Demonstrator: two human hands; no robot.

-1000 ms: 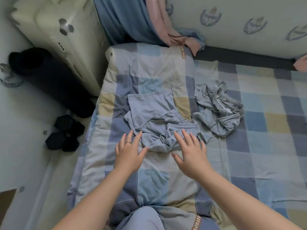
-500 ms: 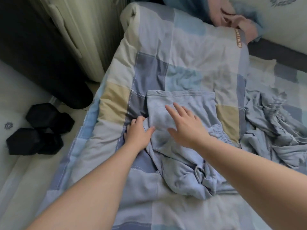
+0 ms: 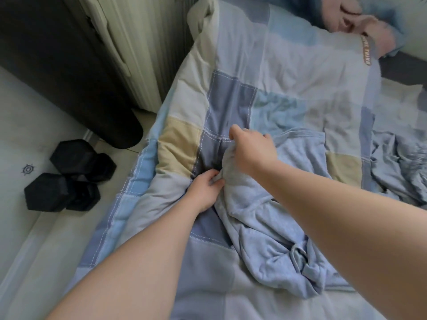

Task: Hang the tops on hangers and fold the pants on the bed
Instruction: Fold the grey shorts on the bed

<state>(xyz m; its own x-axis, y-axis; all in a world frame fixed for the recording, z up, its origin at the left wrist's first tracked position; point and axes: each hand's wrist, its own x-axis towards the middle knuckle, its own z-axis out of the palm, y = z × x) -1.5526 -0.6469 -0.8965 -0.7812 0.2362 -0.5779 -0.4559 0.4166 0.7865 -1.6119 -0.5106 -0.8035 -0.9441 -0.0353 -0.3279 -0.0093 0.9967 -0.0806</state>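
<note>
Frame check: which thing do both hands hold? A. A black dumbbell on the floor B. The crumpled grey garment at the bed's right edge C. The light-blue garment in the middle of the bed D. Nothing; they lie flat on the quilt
C: the left hand and the right hand both curl their fingers round bunched cloth at the left edge of the light-blue garment.
</note>
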